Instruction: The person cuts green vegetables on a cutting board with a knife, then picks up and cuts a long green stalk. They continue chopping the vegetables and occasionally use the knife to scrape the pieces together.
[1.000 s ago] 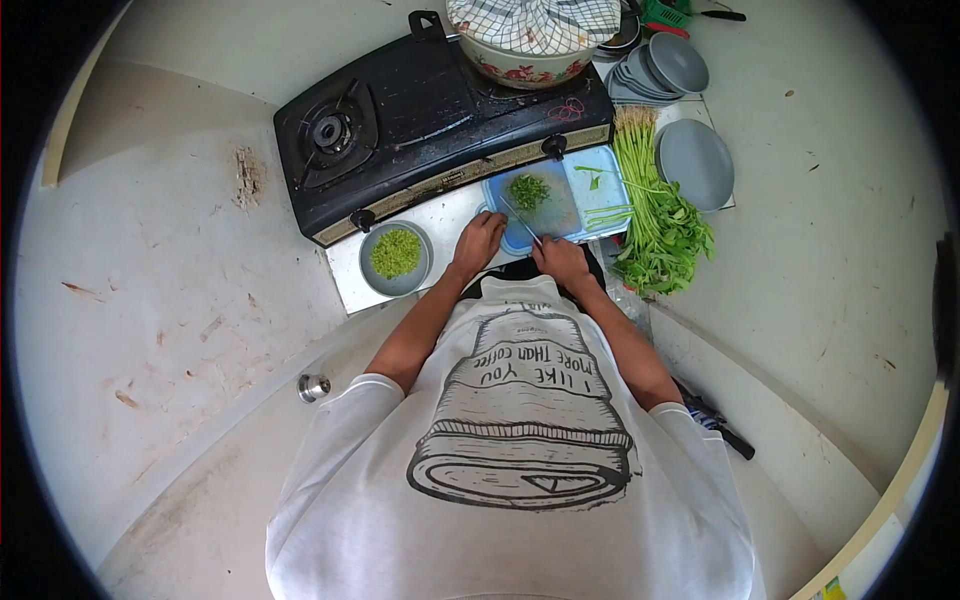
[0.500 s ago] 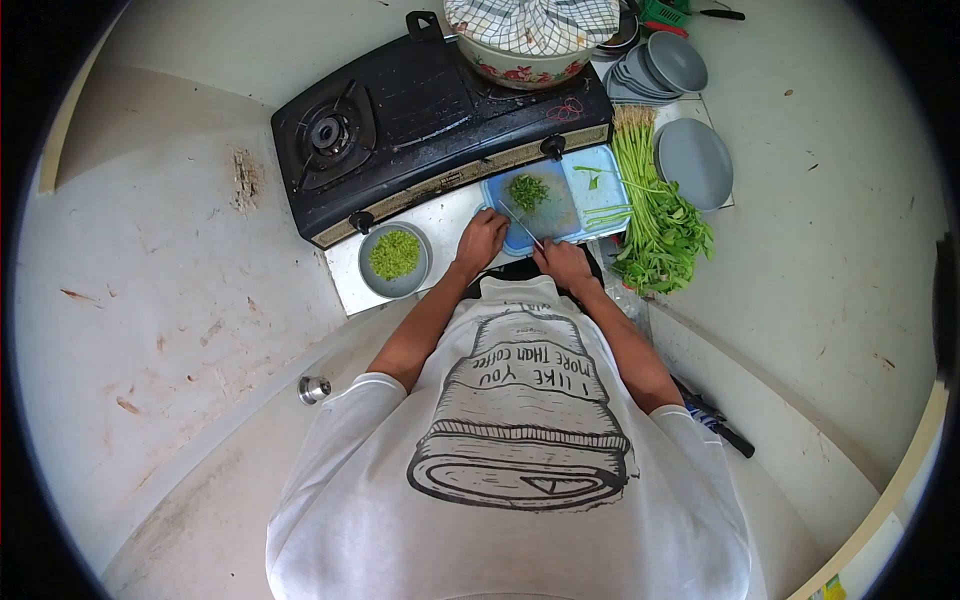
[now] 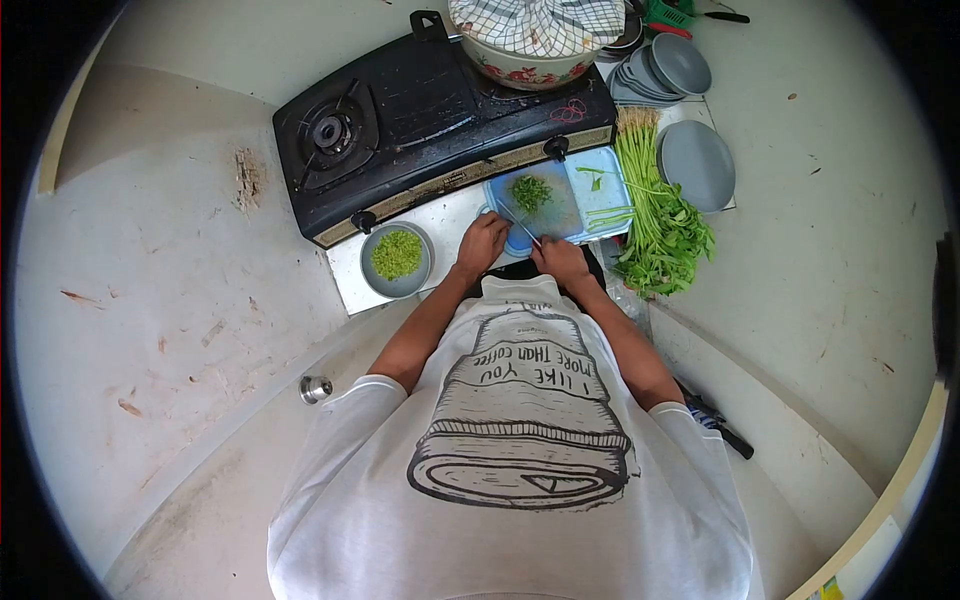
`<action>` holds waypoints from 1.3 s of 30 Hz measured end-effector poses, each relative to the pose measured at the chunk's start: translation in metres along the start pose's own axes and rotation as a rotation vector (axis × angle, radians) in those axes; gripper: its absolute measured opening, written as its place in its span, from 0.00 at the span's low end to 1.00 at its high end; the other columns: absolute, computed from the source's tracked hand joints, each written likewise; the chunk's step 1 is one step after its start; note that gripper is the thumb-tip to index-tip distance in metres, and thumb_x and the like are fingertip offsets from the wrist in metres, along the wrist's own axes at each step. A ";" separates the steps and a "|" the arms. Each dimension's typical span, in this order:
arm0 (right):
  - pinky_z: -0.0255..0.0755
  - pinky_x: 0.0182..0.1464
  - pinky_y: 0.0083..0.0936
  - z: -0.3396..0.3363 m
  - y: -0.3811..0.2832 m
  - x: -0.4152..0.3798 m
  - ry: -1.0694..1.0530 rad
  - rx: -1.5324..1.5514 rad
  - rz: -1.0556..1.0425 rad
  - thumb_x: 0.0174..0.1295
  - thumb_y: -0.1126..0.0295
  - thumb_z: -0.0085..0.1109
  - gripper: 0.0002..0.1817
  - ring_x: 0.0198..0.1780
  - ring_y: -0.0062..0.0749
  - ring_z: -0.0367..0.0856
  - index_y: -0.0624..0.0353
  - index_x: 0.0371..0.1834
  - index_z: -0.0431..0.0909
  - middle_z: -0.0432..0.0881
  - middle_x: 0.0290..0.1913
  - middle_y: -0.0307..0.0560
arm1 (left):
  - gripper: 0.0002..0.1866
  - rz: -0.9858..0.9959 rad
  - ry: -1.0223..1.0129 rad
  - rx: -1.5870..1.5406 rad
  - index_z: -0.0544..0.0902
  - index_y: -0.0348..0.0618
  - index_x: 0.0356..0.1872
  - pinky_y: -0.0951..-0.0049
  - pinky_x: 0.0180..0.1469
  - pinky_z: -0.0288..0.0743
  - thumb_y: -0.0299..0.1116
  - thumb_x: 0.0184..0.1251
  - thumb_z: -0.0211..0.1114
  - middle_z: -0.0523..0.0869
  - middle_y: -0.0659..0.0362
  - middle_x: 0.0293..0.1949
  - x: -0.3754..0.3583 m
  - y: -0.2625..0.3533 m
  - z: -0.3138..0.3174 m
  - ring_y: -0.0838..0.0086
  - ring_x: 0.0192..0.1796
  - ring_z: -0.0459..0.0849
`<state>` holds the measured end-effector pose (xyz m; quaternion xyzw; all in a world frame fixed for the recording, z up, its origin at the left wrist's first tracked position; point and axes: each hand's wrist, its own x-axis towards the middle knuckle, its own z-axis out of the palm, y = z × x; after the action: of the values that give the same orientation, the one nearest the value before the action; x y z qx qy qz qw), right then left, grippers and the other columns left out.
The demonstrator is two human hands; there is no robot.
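My right hand [image 3: 562,261] is wrapped round the handle of a knife [image 3: 521,225], whose thin blade points up and left over the blue cutting board [image 3: 565,222]. At the board's left edge, close to the blade, my left hand [image 3: 484,241] has its fingers curled together; what they hold, if anything, is hidden. A small heap of chopped green leaves [image 3: 530,193] lies on the board above the knife. A few cut stems [image 3: 608,217] rest on the board's lighter right part. Left of my left hand stands a grey bowl [image 3: 427,277] of chopped pale green stalks [image 3: 396,254].
A black gas stove [image 3: 420,110] runs behind the board, with a cloth-covered floral pot [image 3: 540,72] on it. A bunch of leafy greens [image 3: 665,225] lies right of the board, beside a grey plate [image 3: 697,165] and stacked grey bowls [image 3: 682,64].
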<state>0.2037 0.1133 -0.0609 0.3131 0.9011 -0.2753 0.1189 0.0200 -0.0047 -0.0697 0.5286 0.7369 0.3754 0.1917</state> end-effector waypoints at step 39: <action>0.83 0.38 0.53 0.005 0.004 -0.004 0.000 -0.028 -0.125 0.73 0.55 0.55 0.20 0.32 0.61 0.88 0.65 0.42 0.79 0.86 0.28 0.65 | 0.04 -0.178 0.001 -0.084 0.88 0.36 0.35 0.56 0.48 0.81 0.22 0.60 0.68 0.87 0.47 0.35 0.008 0.003 0.002 0.51 0.41 0.87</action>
<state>0.2097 0.1106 -0.0650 0.2545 0.9227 -0.2697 0.1057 0.0201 0.0040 -0.0677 0.4524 0.7646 0.3877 0.2458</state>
